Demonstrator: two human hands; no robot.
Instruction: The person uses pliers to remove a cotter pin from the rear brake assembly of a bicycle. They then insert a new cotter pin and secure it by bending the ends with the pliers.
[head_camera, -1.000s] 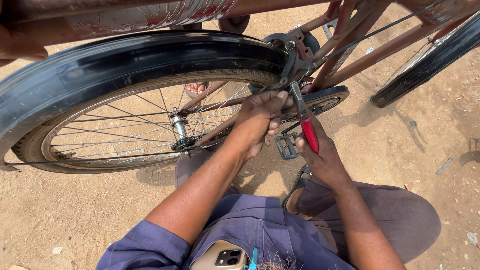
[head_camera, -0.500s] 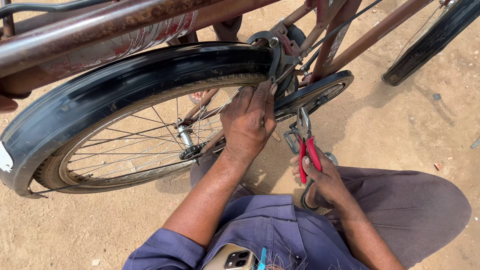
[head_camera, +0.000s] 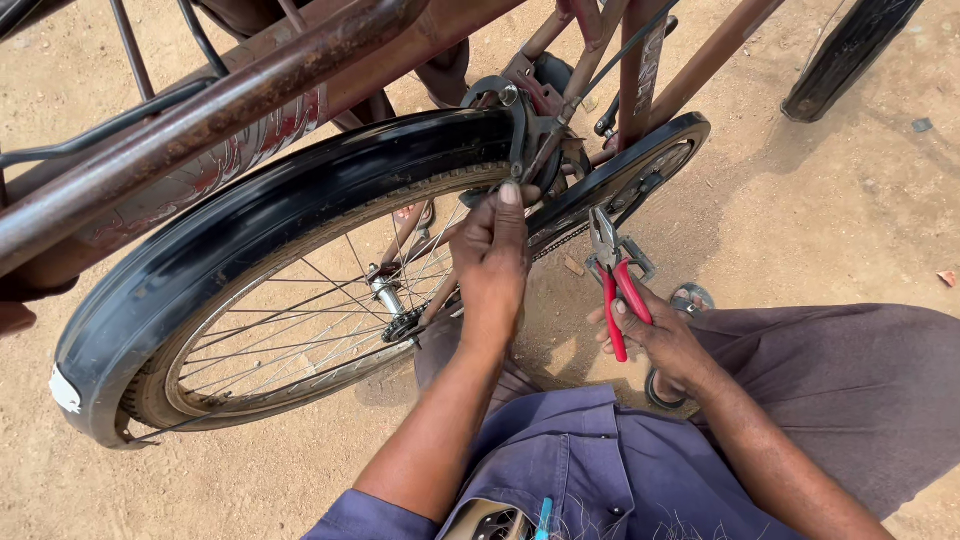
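Observation:
A rusty brown bicycle stands over me, its rear wheel (head_camera: 300, 300) under a black mudguard (head_camera: 230, 270). My left hand (head_camera: 492, 250) reaches up to the metal brake bracket (head_camera: 525, 130) at the wheel's top, fingertips pinching a small part there. My right hand (head_camera: 655, 335) is lower and to the right, gripping red-handled pliers (head_camera: 615, 285) with the jaws pointing up toward the chain guard (head_camera: 630, 170). The pliers' jaws touch nothing.
The bicycle's frame tube (head_camera: 200, 120) crosses the top left. The wheel hub and sprocket (head_camera: 392, 305) show through the spokes. A second black tyre (head_camera: 850, 50) is at the top right. Sandy ground lies all around, and a sandal (head_camera: 690, 300) is beside my knee.
My left hand has shifted up to the brake bracket. My right hand with the pliers has dropped away from the bicycle, down and to the right.

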